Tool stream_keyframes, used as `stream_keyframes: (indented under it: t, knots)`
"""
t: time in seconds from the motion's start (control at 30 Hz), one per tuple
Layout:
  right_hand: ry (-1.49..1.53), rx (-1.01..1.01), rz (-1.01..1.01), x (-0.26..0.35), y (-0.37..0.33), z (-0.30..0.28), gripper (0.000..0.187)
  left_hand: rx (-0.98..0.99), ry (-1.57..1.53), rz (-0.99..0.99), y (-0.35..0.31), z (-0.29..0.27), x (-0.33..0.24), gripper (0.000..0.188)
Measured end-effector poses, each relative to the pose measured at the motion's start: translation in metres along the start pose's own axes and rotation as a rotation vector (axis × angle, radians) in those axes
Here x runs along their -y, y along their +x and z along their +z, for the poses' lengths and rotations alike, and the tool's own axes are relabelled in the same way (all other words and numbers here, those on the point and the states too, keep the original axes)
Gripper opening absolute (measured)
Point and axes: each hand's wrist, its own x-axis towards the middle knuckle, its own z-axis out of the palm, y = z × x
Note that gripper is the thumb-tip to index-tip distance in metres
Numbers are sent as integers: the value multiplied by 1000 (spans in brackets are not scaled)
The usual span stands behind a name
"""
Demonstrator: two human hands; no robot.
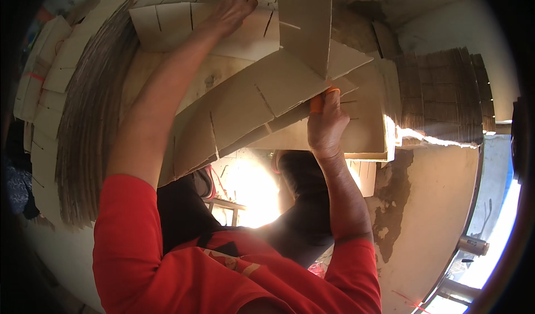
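Observation:
My left hand (234, 10) reaches far forward, fingers spread flat on a slotted cardboard sheet (167, 27) at the top of the view. My right hand (326, 124) is closed around an orange-handled tool (317, 102), likely a cutter, held against the edge of a long slotted cardboard strip (251, 110) that curves across the middle. An upright cardboard piece (306, 18) stands slotted into that strip just above my right hand. Both sleeves are red.
A tall stack of cardboard sheets seen edge-on (89, 119) rises at the left, with more slotted pieces (44, 63) beyond it. Another corrugated stack (440, 91) sits at the right. A worn wall or floor (423, 202) lies below right, bright light beside it.

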Motion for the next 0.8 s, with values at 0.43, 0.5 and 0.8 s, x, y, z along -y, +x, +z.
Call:
stream_keyframes:
  t: [0.43,0.5,0.8]
  knots:
    - [-21,43,27,7,-5,-8,32,-139,-101,165,-31,-38,-39,23]
    - [-6,60,53,6,-6,-10,32,-150,-124,160,-32,-41,-45,22]
    - [-75,46,-28,4,-11,-10,26,-273,-230,214,-38,-57,-67,16]
